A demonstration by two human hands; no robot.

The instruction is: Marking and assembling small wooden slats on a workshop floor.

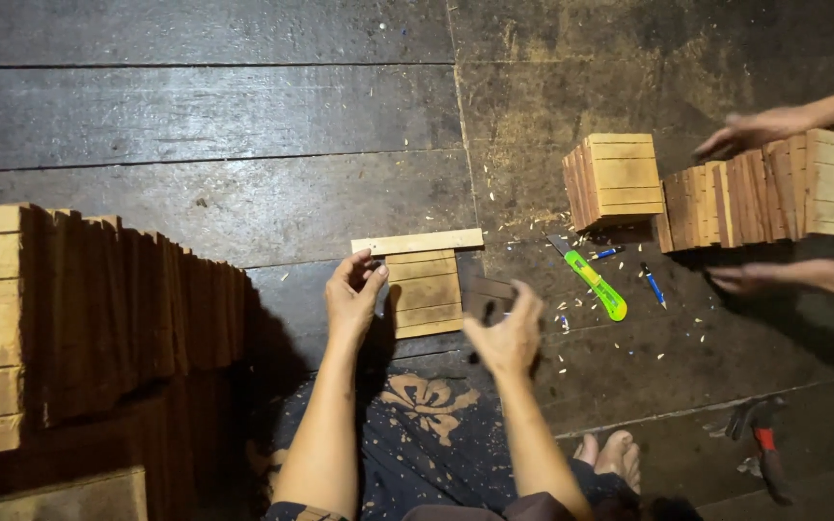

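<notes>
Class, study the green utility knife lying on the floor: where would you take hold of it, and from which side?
Probably grip the green utility knife by its green handle, coming from above at the lower right end. It lies flat and diagonal, its blade end pointing up-left.

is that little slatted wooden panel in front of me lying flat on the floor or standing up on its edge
Lying flat. The slatted panel shows its whole broad face to the camera on the dark plank floor, a pale strip along its far edge; the left hand touches its left side.

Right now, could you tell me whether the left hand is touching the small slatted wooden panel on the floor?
Touching. The head view shows the left hand's fingertips pressed against the left edge of the small slatted wooden panel, with no gap visible.
</notes>
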